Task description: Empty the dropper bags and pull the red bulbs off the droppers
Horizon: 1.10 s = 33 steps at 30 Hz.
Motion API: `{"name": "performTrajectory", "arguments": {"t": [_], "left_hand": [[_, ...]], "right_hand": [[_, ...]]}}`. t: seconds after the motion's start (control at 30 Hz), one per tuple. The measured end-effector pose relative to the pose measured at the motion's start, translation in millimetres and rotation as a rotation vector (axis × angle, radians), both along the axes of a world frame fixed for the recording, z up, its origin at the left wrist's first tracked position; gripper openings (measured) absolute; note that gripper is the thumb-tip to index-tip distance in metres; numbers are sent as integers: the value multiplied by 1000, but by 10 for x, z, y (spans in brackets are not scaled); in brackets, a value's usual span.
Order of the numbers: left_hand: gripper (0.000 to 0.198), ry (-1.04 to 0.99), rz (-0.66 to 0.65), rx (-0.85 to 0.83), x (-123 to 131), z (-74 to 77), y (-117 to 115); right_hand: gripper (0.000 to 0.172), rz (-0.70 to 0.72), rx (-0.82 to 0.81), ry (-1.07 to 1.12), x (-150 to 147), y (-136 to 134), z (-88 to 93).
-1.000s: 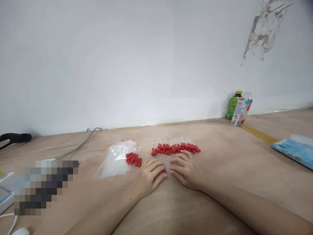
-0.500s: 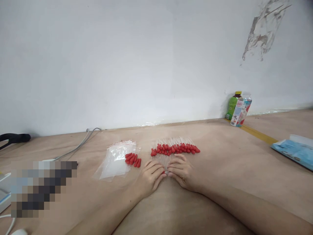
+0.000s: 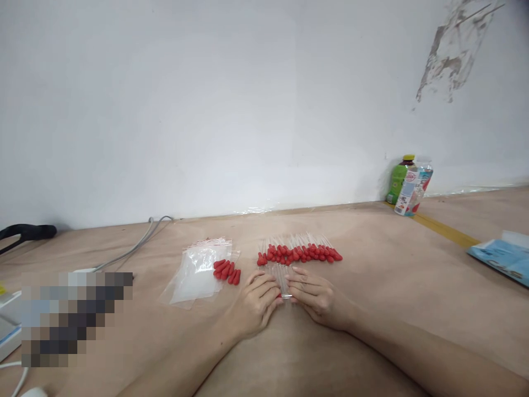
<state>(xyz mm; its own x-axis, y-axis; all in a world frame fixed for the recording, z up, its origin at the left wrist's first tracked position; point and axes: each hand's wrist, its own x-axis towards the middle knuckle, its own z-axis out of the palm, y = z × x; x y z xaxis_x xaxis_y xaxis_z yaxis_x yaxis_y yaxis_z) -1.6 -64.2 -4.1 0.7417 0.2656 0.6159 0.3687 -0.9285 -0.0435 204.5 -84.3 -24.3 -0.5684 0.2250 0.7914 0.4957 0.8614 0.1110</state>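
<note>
Left hand (image 3: pixel 259 298): fingers are curling, thumb and fingertips pinching a red rubber bulb (image 3: pixel 279 296), of which only a bit is showing.
Right hand (image 3: pixel 312 295): is facing the left across a narrow gap, fingers bending together, thumb and fingertips pinching a clear tube (image 3: pixel 286 296).
Held pair: tube is lying crosswise between the hands, bulb at its left end; fingers are hiding whether the one is sitting inside the other.
Loose tubes (image 3: pixel 281 274): clear, slender, lying side by side just beyond the fingertips, pointing away from the person.
Bulbed droppers (image 3: pixel 297 253): many, lying in a crowded row behind the loose tubes, red ends facing the person, clear stems pointing toward the wall (image 3: pixel 206 110).
Spare bulbs (image 3: pixel 226 271): red, a small heap, partly resting on the bags, left of the loose tubes.
Zip bags (image 3: pixel 190 278): clear, overlapping, lying flat on the tabletop (image 3: pixel 372 286).
Bottles, far right: a yellow-capped green bottle (image 3: pixel 397 182) and a printed clear bottle (image 3: pixel 413 190) are standing near the wall.
Blue packet (image 3: pixel 502 256): is lying at the right edge.
</note>
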Motion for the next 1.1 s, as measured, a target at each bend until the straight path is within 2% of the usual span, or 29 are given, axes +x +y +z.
{"name": "performTrajectory", "arguments": {"t": [0.27,0.37,0.43,0.53,0.67,0.87,1.0,1.1], "left_hand": [[12,-2,-23,16,-2,25,-34],[10,-35,-15,43,-73,50,-35],[11,-97,58,50,-180,86,5],[14,-183,264,-1,-375,184,122],[22,-161,512,-125,-547,334,286],[21,-84,603,-216,-600,379,391],[8,14,657,-284,-563,346,384],[10,87,684,-294,-546,327,376]], "right_hand": [[28,-4,63,-66,69,-72,21],[31,3,70,-86,178,-73,35],[32,-31,60,-36,287,-23,34],[25,-202,-2,126,404,76,26],[21,-400,-145,181,365,104,14],[21,-426,-266,219,233,23,25],[17,-457,-220,237,147,26,45],[16,-466,-174,217,74,38,43]]}}
